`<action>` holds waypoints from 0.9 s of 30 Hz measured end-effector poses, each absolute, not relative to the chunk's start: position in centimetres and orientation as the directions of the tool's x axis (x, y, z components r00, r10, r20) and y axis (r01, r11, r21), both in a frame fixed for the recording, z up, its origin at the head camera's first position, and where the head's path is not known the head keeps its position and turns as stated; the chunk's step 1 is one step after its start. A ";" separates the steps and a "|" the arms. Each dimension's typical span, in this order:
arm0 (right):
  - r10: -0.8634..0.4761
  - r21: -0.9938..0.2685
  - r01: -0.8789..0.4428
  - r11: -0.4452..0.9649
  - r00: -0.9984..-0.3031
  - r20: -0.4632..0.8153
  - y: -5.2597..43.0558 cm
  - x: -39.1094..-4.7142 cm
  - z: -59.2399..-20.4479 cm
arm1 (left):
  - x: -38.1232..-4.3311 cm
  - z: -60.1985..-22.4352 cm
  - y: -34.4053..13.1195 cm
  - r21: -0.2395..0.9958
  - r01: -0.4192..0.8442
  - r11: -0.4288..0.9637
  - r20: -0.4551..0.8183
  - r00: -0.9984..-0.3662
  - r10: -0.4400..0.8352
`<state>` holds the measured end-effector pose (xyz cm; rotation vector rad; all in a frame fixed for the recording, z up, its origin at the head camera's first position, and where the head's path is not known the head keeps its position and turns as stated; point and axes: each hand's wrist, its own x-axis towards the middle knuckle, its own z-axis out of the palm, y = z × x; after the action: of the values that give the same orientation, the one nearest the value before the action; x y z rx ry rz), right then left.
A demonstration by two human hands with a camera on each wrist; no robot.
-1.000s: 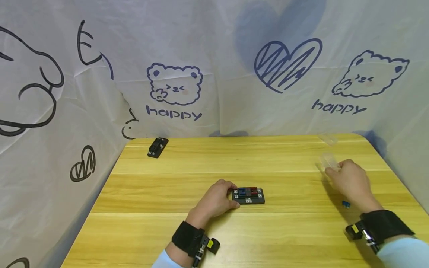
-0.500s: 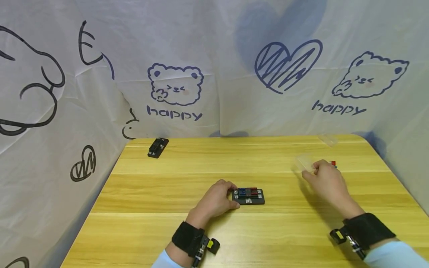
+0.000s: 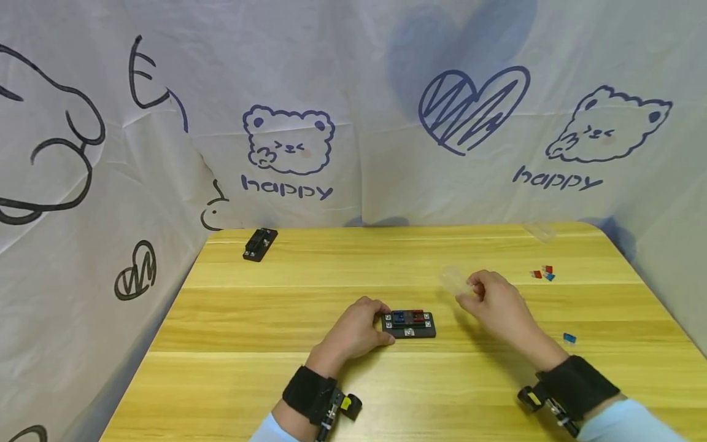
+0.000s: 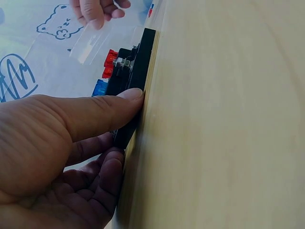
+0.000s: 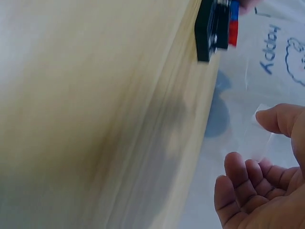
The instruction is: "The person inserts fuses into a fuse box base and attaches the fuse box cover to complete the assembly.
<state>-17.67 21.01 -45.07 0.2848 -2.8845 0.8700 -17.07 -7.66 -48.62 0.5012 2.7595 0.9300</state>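
My left hand (image 3: 353,331) grips the left end of a black fuse block (image 3: 410,332) lying flat on the table, thumb on its near edge. Blue fuses (image 4: 99,88) and red fuses (image 4: 110,61) stand in the block. To its right and farther back, my right hand (image 3: 501,310) pinches a clear plastic cover (image 3: 454,280) between thumb and fingers, held above the table and apart from the block. In the right wrist view the cover's see-through edges are hard to make out.
Several loose red and blue fuses (image 3: 536,274) lie on the table (image 3: 309,294) right of my right hand. Nearer is a single blue fuse (image 3: 569,338). A second black fuse block (image 3: 259,244) sits at the back left, another clear cover (image 3: 538,231) at the back right.
My right hand has carried the clear cover leftward, closer to the fuse block, uncovering the loose fuses behind it. My left hand and the block have stayed put.
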 end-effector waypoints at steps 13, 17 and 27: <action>-0.198 -0.610 -0.252 0.751 -0.968 0.156 17.3 -17.1 -45.4 | -17.1 -48.7 -7.6 0.622 0.254 0.741 -0.058 -0.929 0.367; -0.219 -0.611 -0.271 0.744 -0.963 0.159 16.9 -17.0 -45.7 | -17.2 -48.7 -7.6 0.621 0.254 0.742 -0.056 -0.929 0.365; -0.300 -0.628 -0.320 0.710 -0.943 0.142 16.0 -16.7 -46.1 | -17.3 -48.7 -7.6 0.612 0.269 0.744 -0.048 -0.926 0.374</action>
<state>-16.67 16.01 -46.08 0.5217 -2.8777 1.0653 -17.29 -7.60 -48.70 0.5160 2.7756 0.9347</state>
